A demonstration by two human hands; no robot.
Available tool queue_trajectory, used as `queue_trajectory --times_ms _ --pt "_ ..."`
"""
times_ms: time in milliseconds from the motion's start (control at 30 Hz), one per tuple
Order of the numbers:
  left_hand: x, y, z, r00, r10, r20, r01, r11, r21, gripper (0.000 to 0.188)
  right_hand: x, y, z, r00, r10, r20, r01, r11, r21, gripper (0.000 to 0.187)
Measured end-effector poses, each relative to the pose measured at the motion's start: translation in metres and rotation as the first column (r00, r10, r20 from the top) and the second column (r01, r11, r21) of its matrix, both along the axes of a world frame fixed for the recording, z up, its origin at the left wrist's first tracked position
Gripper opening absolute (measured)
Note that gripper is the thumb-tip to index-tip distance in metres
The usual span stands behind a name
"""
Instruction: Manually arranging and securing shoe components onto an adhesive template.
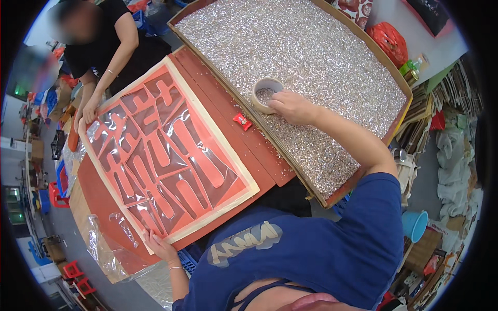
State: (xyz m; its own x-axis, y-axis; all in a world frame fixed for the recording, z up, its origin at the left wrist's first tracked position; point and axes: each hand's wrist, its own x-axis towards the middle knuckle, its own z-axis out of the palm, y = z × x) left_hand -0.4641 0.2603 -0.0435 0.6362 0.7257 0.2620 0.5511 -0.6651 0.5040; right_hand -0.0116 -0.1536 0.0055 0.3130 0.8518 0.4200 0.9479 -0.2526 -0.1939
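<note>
My right hand (293, 107) is closed on the rim of a cream tape-roll ring (258, 107), with thumb and fingers pinching its side. The ring is at the left edge of a large shallow tray (236, 85) filled with small glittering bits (301, 46), some of which show inside the ring. My left hand (162, 249) lies with stretched fingers at the near edge of a pale-framed panel (236, 201). Red and dark cut-out shapes (179, 140) under shiny clear film cover the panel. Across from me, another person's hands (89, 111) touch its far-left edge.
The panel lies on a reddish-brown table (270, 173), where a small red wrapped packet (242, 121) sits beside the tray. Clear plastic scraps (98, 243) lie at the lower left. To the right are a blue bucket (415, 226), stacked cardboard (441, 88) and a red bag (388, 44).
</note>
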Motion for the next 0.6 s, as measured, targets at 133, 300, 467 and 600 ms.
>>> queue_trajectory --times_ms 133,300,467,600 --pt "-0.001 -0.004 0.003 1.0 0.01 -0.012 -0.01 1.0 0.003 0.042 0.059 -0.002 0.002 0.971 -0.236 -0.028 0.233 0.97 -0.066 0.023" --pt "-0.005 -0.002 0.001 1.0 0.017 -0.011 -0.016 0.999 0.046 0.04 0.088 0.029 0.009 0.947 -0.32 -0.003 0.317 0.936 0.156 0.018" --pt "-0.016 0.018 -0.011 0.94 0.138 0.312 -0.137 0.99 -0.026 0.049 0.095 0.104 -0.013 0.971 -0.228 -0.075 0.227 0.974 -0.018 0.027" --pt "-0.015 0.057 0.014 0.824 0.449 0.345 -0.411 0.893 -0.183 0.06 0.138 0.062 -0.019 0.86 -0.501 -0.093 0.486 0.862 -0.144 0.016"
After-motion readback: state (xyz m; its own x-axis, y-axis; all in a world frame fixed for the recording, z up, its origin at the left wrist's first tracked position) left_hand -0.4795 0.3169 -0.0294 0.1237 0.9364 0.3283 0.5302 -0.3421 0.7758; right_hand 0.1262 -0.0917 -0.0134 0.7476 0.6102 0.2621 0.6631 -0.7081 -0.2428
